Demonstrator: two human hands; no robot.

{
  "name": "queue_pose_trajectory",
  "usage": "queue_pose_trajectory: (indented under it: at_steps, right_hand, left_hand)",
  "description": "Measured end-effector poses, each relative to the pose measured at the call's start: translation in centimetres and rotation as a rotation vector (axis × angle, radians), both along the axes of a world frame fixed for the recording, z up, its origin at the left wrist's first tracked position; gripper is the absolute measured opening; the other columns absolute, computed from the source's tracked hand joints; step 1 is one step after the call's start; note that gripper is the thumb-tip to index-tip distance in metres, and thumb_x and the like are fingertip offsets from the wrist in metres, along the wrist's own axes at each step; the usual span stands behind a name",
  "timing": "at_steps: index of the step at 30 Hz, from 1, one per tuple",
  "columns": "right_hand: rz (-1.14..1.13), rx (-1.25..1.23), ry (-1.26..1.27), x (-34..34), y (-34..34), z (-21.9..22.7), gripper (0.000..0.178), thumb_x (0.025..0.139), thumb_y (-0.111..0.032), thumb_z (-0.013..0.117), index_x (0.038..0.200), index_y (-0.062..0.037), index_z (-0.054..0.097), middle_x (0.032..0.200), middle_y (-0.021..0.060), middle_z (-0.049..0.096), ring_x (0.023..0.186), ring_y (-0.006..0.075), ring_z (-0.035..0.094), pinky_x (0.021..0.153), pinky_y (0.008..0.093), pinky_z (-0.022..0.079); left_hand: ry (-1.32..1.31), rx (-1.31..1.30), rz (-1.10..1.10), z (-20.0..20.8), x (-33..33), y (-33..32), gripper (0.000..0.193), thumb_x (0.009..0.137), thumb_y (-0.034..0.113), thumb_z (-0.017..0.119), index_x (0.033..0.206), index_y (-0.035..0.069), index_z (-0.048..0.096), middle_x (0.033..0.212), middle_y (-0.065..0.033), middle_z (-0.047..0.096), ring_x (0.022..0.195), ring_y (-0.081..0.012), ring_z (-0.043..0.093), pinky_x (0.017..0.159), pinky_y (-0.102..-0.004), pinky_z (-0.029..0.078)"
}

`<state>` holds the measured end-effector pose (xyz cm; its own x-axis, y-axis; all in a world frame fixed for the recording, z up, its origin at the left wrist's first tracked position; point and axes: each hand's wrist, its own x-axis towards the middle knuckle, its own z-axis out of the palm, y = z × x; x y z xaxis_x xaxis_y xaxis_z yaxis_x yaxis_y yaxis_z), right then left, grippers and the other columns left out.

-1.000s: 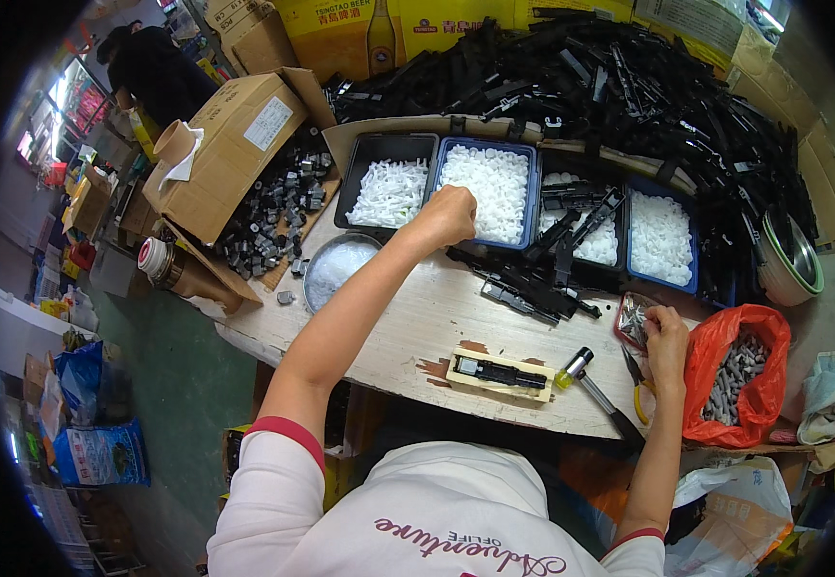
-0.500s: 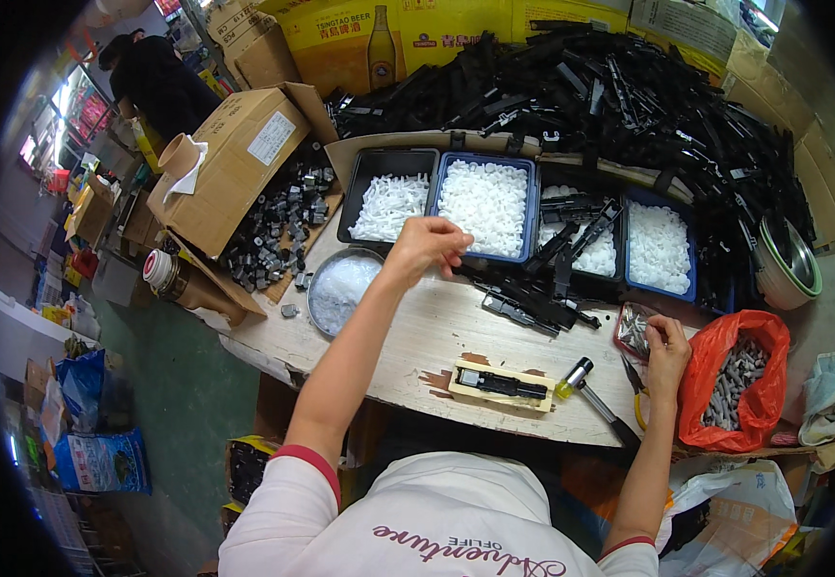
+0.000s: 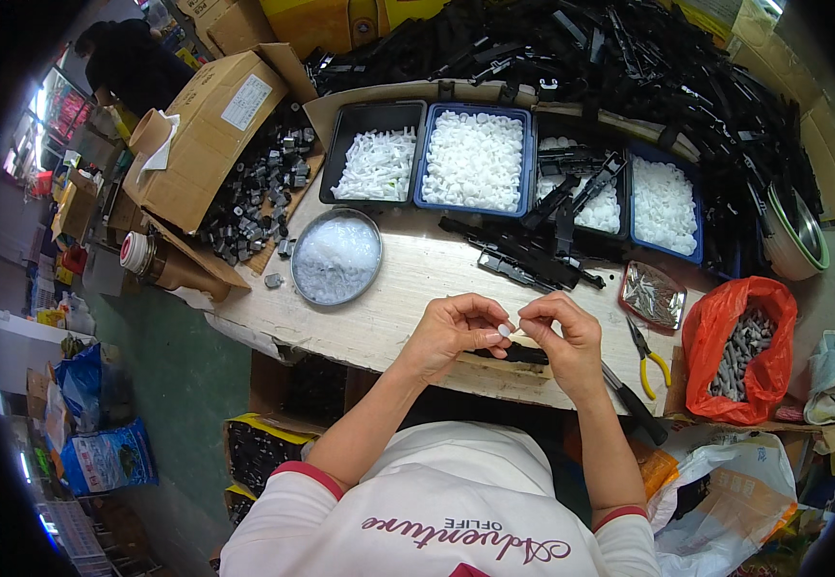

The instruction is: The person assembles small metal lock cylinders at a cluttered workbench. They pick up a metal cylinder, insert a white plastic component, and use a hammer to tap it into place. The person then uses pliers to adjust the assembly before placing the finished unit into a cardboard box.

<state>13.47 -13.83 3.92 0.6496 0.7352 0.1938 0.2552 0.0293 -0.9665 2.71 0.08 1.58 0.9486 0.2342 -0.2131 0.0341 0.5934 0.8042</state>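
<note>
My left hand and my right hand meet over the front edge of the wooden workbench. Between their fingertips they pinch a small white plastic part. Just under the hands lies a small wooden jig with a black part in it, mostly hidden by the hands. Behind them stand trays of white plastic parts: a black tray, a blue tray and another blue tray.
A round metal dish of clear bits sits left of the hands. Long black plastic pieces lie behind them. Yellow-handled pliers, a foil tray of small metal parts and a red bag of grey cylinders lie right. A cardboard box stands far left.
My left hand drew back from the blue tray of white parts to the bench front. My right hand moved left from the red bag to meet it over the jig.
</note>
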Motion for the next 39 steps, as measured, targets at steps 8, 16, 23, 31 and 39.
queue_pose_trajectory:
  at_steps: [8, 16, 23, 31, 39]
  right_hand:
    - [0.019, 0.015, -0.079, -0.2, 0.9, 0.0, 0.010, 0.071, 0.003, 0.063, 0.081, -0.0015, 0.062, 0.074, 0.0044, 0.058, 0.067, 0.0127, 0.054, 0.059, 0.0232, 0.042]
    - [0.015, 0.001, -0.448, -0.9, 1.6, -0.5, 0.012, 0.070, 0.002, 0.063, 0.080, -0.0042, 0.062, 0.072, 0.0055, 0.059, 0.068, 0.0199, 0.056, 0.062, 0.0295, 0.039]
    - [-0.078, 0.048, -0.388, -1.1, 1.8, -1.9, 0.013, 0.070, 0.001, 0.064, 0.082, -0.0042, 0.061, 0.077, 0.0061, 0.057, 0.071, 0.0201, 0.054, 0.063, 0.0295, 0.038]
    - [-0.049, 0.050, -0.453, -2.1, 1.6, -2.2, 0.012, 0.070, -0.003, 0.065, 0.080, -0.0048, 0.058, 0.078, 0.0056, 0.054, 0.073, 0.0208, 0.050, 0.065, 0.0305, 0.035]
    - [-0.020, -0.100, -0.602, -2.2, 1.4, -2.9, 0.009, 0.074, -0.005, 0.059, 0.078, -0.0062, 0.051, 0.076, 0.0059, 0.049, 0.075, 0.0226, 0.045, 0.069, 0.0339, 0.030]
  left_hand:
    - [-0.028, 0.016, 0.014, 0.4, -0.2, 0.0, 0.023, 0.074, -0.005, 0.063, 0.096, -0.003, 0.056, 0.084, -0.0103, 0.059, 0.075, -0.0179, 0.062, 0.066, -0.0298, 0.055]
    - [-0.071, 0.071, 0.074, 0.1, -0.4, -0.2, 0.024, 0.078, -0.003, 0.060, 0.101, -0.003, 0.056, 0.083, -0.0078, 0.060, 0.075, -0.0143, 0.060, 0.067, -0.0264, 0.054]
    - [-0.033, 0.068, 0.121, -0.4, -1.4, -0.7, 0.023, 0.080, 0.000, 0.060, 0.103, -0.001, 0.058, 0.082, -0.0083, 0.060, 0.067, -0.0120, 0.059, 0.058, -0.0244, 0.053]
    - [-0.067, -0.054, 0.211, -1.1, -2.0, -1.4, 0.020, 0.080, 0.003, 0.061, 0.099, -0.002, 0.059, 0.078, -0.0083, 0.060, 0.063, -0.0110, 0.059, 0.052, -0.0223, 0.052]
    - [0.081, 0.240, 0.163, -0.6, -2.6, -0.4, 0.023, 0.077, 0.004, 0.065, 0.099, -0.001, 0.060, 0.078, -0.0032, 0.057, 0.058, -0.0055, 0.050, 0.049, -0.0154, 0.041]
